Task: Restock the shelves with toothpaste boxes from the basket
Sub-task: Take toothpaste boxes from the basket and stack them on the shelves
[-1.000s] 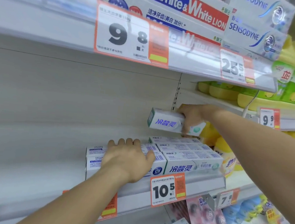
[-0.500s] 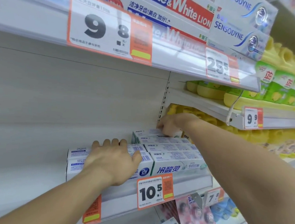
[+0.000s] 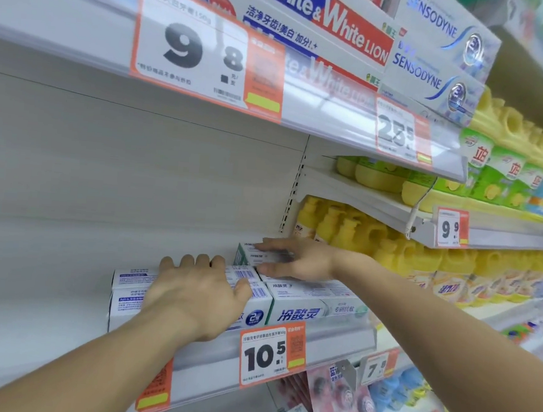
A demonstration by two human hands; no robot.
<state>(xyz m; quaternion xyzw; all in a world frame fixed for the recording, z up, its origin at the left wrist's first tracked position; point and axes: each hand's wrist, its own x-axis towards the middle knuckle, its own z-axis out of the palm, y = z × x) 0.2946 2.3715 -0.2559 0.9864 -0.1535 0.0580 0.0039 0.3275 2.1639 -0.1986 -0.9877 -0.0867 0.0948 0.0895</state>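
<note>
Top box [image 3: 261, 256]: white toothpaste carton with a green end, lying flat on the stack at the back of the shelf [image 3: 334, 344]. Your right hand [image 3: 304, 262] rests over it, fingers straight and slightly spread along its top, thumb low against its front face; whether the thumb pinches cannot be told.

Stack [image 3: 308, 303]: white-and-blue toothpaste cartons lying flat in two layers on the shelf, long sides facing you, directly under the top box and reaching the shelf's front edge.

Left boxes [image 3: 127, 292]: two more cartons stacked flat, left of the stack and touching it. Your left hand [image 3: 196, 294] lies palm down across their top, fingers together and bent over the far edge, thumb out to the right near a barcode.

Price tag [image 3: 268, 352]: orange and white, reads 10.5, clipped to the shelf's front rail below the stack.

Upper tag [image 3: 207, 54]: reads 9.8, on the rail of the shelf above the stack.

White & White boxes [image 3: 311, 17]: above the upper tag. Sensodyne boxes [image 3: 438, 56]: right of those.

Yellow bottles [image 3: 375, 236]: right of the stack, in the next bay, in rows.
</note>
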